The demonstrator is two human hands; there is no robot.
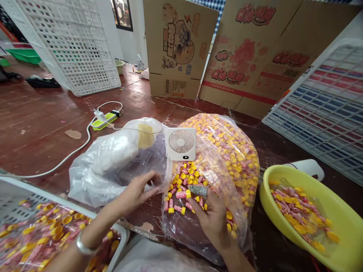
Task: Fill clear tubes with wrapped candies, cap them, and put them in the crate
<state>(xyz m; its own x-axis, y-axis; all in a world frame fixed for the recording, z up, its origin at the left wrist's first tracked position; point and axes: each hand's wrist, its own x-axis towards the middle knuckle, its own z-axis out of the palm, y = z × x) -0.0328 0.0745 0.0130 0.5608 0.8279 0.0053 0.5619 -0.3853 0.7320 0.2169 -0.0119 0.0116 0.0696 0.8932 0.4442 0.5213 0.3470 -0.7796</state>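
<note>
My left hand (146, 185) has its fingers curled, with thumb and fingertips at the edge of a clear plastic bag (133, 166). My right hand (214, 217) wears a grey sleeve (198, 190) on one finger. Between that finger and the thumb is the yellow cap of a small pink-and-white bottle (181, 194). Several more of these bottles (177, 208) lie loose around it, at the mouth of a large clear bag (235, 151) full of them. Behind the loose bottles a small white fan (181, 144) stands upright.
At the lower left, a white crate (120, 241) holds many bottles. A yellow basin (306, 189) with filled packs stands at right. Cardboard boxes (176, 85) and white baskets (73, 41) are behind. A power strip (106, 120) and its cable lie on the red-brown floor (51, 124).
</note>
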